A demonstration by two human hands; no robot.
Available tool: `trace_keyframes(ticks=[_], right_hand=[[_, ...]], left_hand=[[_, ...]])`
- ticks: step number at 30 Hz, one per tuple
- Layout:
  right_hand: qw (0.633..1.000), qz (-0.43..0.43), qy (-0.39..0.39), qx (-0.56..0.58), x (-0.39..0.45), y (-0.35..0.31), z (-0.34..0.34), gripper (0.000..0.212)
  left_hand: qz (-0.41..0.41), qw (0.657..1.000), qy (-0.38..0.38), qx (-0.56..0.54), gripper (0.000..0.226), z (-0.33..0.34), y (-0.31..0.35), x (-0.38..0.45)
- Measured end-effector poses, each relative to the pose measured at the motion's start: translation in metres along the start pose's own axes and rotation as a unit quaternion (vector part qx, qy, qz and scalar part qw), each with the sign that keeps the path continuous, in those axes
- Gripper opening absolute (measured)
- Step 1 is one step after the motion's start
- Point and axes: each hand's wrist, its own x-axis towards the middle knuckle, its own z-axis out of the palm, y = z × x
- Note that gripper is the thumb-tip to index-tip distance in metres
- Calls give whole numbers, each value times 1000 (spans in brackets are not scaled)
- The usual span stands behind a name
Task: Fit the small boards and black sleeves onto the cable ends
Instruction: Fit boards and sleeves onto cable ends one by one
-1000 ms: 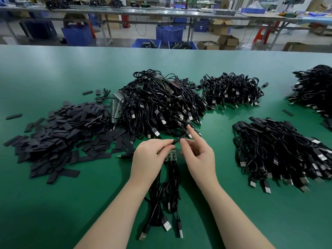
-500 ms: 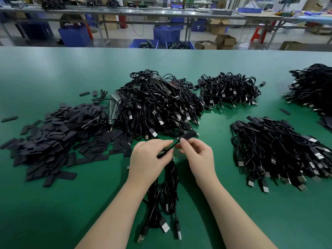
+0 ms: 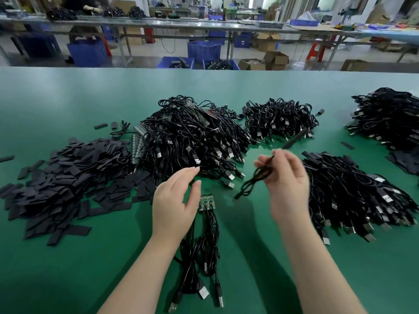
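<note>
My right hand [image 3: 286,184] pinches a black cable [image 3: 256,177] whose sleeved end [image 3: 295,138] sticks up and away, blurred, while its coil dangles below my fingers. My left hand [image 3: 175,200] hovers with relaxed fingers and holds nothing, just left of a few small green boards [image 3: 206,202]. These boards sit on the ends of a few bundled cables [image 3: 201,250] lying on the green table [image 3: 68,268] in front of me. A heap of flat black sleeves [image 3: 63,177] lies at the left.
A large tangle of USB cables [image 3: 190,137] is in the middle, with green board strips [image 3: 137,143] at its left edge. More cable heaps lie behind [image 3: 281,118], at the right [image 3: 353,191] and far right [image 3: 392,116]. Benches and blue crates stand beyond the table.
Both hands were together working a sleeve onto a cable end. Now they are apart: my left hand has let go, and my right has swung the sleeved cable up and to the right.
</note>
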Motion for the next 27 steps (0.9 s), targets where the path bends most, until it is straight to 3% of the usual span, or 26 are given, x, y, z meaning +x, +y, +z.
trace_keyframes(ticks=[2,4,6,9,10,12,15,21,24,26,27], right_hand=[[985,-108,70,-113,14,-35,-15,5],[916,-196,122,-328,29,-62,-33,14],[784,-213,137,-567,48,-73,-55,27],[540,-59,73,-836,68,-59,-82,43],[483,-1,49,-874,68,-50,-87,48],[420,35,34,-906,66,-31,-98,53],[396,23,40,-917,66,-15,-107,58],[427,64,44,-901,73,-14,-96,56],[485,-96,37,-869,52,-5,-68,47],[538,-213,-30,-815,26,10,-42,38],[570,-212,-88,-789,13,20,-28,36]], left_hand=[[4,1000,9,3,32,0,-2,0],[8,1000,16,-1,27,1,-4,0],[16,1000,17,-3,26,3,-3,1],[25,1000,14,10,26,6,1,0],[25,999,15,15,26,6,1,-2],[22,1000,14,16,26,5,0,-3],[-2,1000,8,-4,27,3,-3,-2],[-77,997,-3,-3,29,0,-13,1],[-89,996,0,-3,28,1,-12,1],[-95,995,-18,-1,27,3,-11,0],[-104,994,-34,2,26,3,-11,-1]])
